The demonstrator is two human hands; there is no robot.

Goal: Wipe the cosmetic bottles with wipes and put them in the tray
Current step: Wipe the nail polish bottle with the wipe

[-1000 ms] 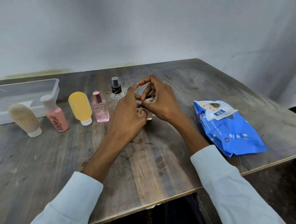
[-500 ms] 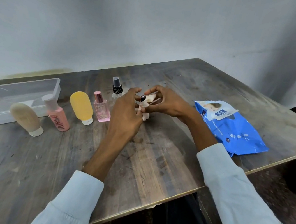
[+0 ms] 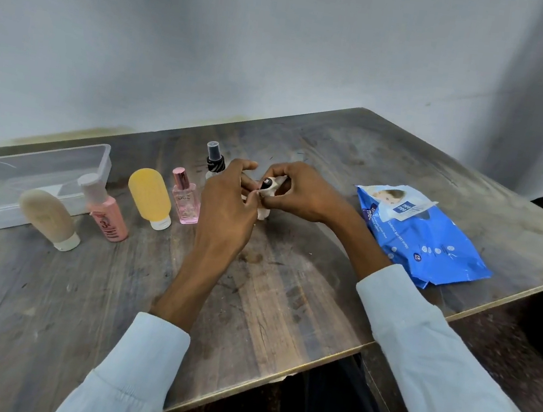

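Both hands wiping one small bottle above the worktop [image 3: 285, 297]

Since a second ago the hands have dropped lower, baring the dark cap. The clear tray [image 3: 45, 155] at far left is empty; the blue wipes pack [image 3: 430, 247], at right, reads "mee mee". Four bottles stand untouched beside the tray. The left hand [image 3: 224, 210] grip pinches the small bottle [image 3: 267, 184]; the right hand [image 3: 302, 194] grip presses a white wipe [image 3: 278, 183] round it.

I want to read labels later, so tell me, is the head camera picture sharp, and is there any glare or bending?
Head view: hands and small bottle slightly soft; wipes pack lettering only partly legible; table edges bow from the wide-angle lens; lighting soft, no strong glare.
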